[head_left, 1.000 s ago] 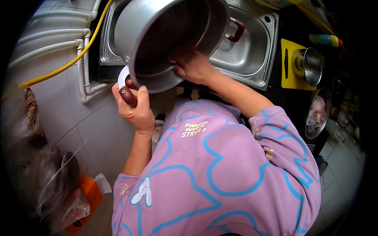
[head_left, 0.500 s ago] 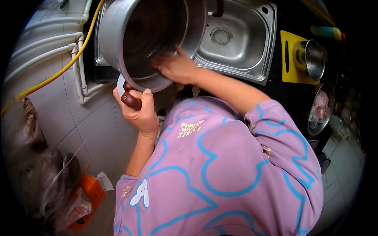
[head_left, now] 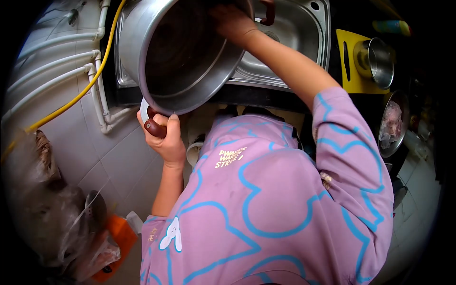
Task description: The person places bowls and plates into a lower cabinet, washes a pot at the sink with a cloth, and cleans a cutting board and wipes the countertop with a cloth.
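Observation:
A large metal pot (head_left: 190,97) is tilted over the sink (head_left: 304,42), its open mouth facing me. My left hand (head_left: 164,140) is closed round the pot's brown handle (head_left: 155,128) at the lower left. Inside the mouth, near the upper right wall, is my right hand (head_left: 232,24); its fingers are blurred and in shadow, so their shape and anything in them cannot be made out. The second brown handle (head_left: 268,12) sticks out beyond the rim on the right.
A yellow cutting board (head_left: 349,76) with a small metal pot (head_left: 381,63) lies right of the sink. Beyond are a bowl of bagged meat (head_left: 392,124) and a bottle (head_left: 392,27). White pipes (head_left: 57,64), a yellow hose (head_left: 76,99) and plastic bags (head_left: 47,218) are on the left.
My right hand has moved from the lower part of the pot's mouth up to its upper right wall. My left hand keeps its hold on the handle while the pot has shifted a little.

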The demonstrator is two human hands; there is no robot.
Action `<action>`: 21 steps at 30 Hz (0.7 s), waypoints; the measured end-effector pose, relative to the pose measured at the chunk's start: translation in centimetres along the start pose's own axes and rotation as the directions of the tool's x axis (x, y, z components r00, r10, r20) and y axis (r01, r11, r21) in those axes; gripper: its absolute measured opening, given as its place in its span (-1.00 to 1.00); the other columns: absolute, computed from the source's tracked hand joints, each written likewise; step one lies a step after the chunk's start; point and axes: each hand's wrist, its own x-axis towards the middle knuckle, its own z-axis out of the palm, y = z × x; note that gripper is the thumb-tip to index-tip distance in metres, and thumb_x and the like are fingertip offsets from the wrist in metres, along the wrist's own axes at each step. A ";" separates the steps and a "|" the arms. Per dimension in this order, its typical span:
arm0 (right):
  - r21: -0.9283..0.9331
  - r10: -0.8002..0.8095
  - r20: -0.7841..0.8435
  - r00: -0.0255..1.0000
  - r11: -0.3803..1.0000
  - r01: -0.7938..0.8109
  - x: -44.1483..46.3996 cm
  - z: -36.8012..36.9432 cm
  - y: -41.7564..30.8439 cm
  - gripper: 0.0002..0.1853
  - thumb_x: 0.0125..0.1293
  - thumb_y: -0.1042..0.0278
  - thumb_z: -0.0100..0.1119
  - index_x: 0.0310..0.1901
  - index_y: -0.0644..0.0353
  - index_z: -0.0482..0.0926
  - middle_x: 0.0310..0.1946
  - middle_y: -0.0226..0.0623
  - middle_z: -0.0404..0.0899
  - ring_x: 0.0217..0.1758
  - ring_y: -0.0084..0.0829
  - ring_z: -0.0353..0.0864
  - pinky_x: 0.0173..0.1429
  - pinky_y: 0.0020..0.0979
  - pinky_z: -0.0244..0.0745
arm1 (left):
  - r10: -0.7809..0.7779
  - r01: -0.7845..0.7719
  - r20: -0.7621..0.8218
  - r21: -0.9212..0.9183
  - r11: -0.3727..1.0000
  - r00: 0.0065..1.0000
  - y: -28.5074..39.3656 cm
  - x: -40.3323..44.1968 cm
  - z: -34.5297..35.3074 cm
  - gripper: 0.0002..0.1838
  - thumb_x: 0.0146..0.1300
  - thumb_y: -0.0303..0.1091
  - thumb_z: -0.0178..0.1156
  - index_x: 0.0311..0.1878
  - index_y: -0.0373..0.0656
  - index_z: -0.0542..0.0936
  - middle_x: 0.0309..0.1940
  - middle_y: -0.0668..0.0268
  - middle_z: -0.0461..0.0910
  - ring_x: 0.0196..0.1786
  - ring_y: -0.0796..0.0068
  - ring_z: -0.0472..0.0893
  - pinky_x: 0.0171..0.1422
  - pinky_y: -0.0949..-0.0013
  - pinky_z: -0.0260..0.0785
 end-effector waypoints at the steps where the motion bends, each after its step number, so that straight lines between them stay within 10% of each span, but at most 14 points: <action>1: 0.002 0.006 -0.001 1.000 1.000 -0.006 0.3 1.4 -0.7 -0.64 0.18 0.25 0.08 -0.01 0.19 0.53 -0.05 -0.27 0.53 0.16 -0.23 0.47 0.12 -0.15 0.49 | 0.002 -0.002 0.005 0.003 1.000 1.000 -0.2 0.2 0.0 -0.72 0.00 -0.67 0.14 -0.65 -0.20 0.27 -0.21 0.27 0.34 -0.22 0.45 0.37 -0.05 0.43 0.23; 3: 0.461 0.484 -0.040 0.874 0.785 -0.414 1.1 6.2 -3.7 -0.72 0.10 0.44 0.10 -0.14 0.23 0.66 -0.01 -0.14 0.58 0.12 -0.10 0.52 0.21 -0.19 0.45 | 0.139 -0.140 0.043 0.022 0.990 0.989 -0.5 0.8 0.0 -0.75 0.06 -0.61 0.13 -0.61 -0.18 0.28 -0.58 0.39 0.30 -0.43 0.52 0.32 -0.09 0.46 0.21; 5: 0.254 0.348 0.004 0.938 0.906 -0.337 0.8 7.3 -7.1 -0.77 0.14 0.47 0.03 -0.24 0.25 0.68 -0.18 0.00 0.61 -0.02 -0.05 0.59 0.06 -0.12 0.53 | 0.098 -0.095 0.066 -0.044 0.994 0.993 -0.8 1.1 -0.1 -0.75 0.05 -0.60 0.12 -0.62 -0.18 0.28 -0.58 0.38 0.30 -0.44 0.53 0.31 -0.16 0.47 0.19; 6: 0.467 0.350 0.202 0.915 0.787 -0.404 1.0 6.5 -8.7 -0.76 0.17 0.42 0.06 -0.19 0.23 0.67 -0.18 -0.03 0.63 -0.01 -0.06 0.59 0.12 -0.16 0.49 | 0.056 -0.046 0.086 -0.111 0.993 0.995 -1.0 1.2 -0.2 -0.74 0.05 -0.60 0.11 -0.63 -0.17 0.27 -0.58 0.38 0.30 -0.46 0.54 0.30 -0.23 0.49 0.17; 8: 0.830 0.358 0.384 0.851 0.270 -0.488 1.8 4.8 -12.9 -0.75 0.23 0.31 0.14 -0.13 0.22 0.67 -0.13 -0.05 0.65 0.02 -0.13 0.60 0.17 -0.21 0.45 | 0.063 -0.052 0.095 -0.119 0.992 0.993 -1.6 1.4 -0.4 -0.75 0.04 -0.60 0.10 -0.63 -0.17 0.26 -0.58 0.38 0.31 -0.45 0.56 0.30 -0.27 0.50 0.14; 11: 0.564 -0.085 0.536 0.840 -0.705 -0.430 3.8 -1.7 -15.1 -0.78 0.19 0.42 0.23 -0.11 0.19 0.66 -0.30 -0.41 0.60 -0.19 -0.58 0.51 -0.10 -0.54 0.42 | 0.076 -0.060 0.095 -0.156 0.986 0.993 -1.8 1.4 -0.4 -0.75 0.04 -0.60 0.10 -0.63 -0.16 0.27 -0.57 0.37 0.32 -0.44 0.55 0.30 -0.29 0.50 0.13; 14: 0.262 -0.099 0.317 0.943 -0.947 -0.187 5.2 -5.8 -15.3 -0.92 0.15 0.51 0.18 -0.30 0.18 0.61 -0.37 -0.46 0.53 -0.28 -0.61 0.43 -0.16 -0.55 0.37 | 0.116 -0.106 0.121 -0.092 0.990 0.986 -2.1 1.0 -0.7 -0.75 0.04 -0.60 0.12 -0.63 -0.16 0.28 -0.55 0.36 0.32 -0.40 0.52 0.31 -0.25 0.46 0.16; 18: 0.693 0.070 0.208 0.976 -0.714 -0.096 3.6 -6.2 -14.1 -0.96 0.11 0.55 0.14 -0.43 0.18 0.52 -0.42 -0.40 0.51 -0.33 -0.47 0.45 -0.17 -0.39 0.39 | 0.233 -0.254 0.194 0.091 0.963 0.953 -1.2 1.1 -0.3 -0.74 0.04 -0.59 0.16 -0.62 -0.15 0.30 -0.51 0.34 0.33 -0.35 0.46 0.33 -0.17 0.42 0.20; 20: 0.975 -0.085 -0.174 0.981 -0.156 0.159 1.1 -2.0 -13.9 -0.96 0.08 0.49 0.14 -0.46 0.12 0.50 -0.36 -0.37 0.48 -0.35 -0.36 0.45 -0.14 -0.36 0.38 | 0.165 -0.171 0.169 0.021 0.985 0.972 -0.6 0.9 0.1 -0.74 0.04 -0.60 0.15 -0.63 -0.15 0.29 -0.50 0.34 0.32 -0.33 0.48 0.33 -0.16 0.42 0.19; 21: 0.994 -0.210 -0.094 0.973 0.039 0.105 -0.5 -0.4 -12.7 -0.96 0.08 0.46 0.14 -0.48 0.12 0.49 -0.35 -0.33 0.48 -0.27 -0.29 0.48 -0.11 -0.31 0.38 | 0.160 -0.161 0.142 0.000 0.987 0.977 -0.4 0.9 0.3 -0.73 0.03 -0.61 0.15 -0.63 -0.15 0.29 -0.51 0.36 0.31 -0.33 0.50 0.33 -0.16 0.42 0.19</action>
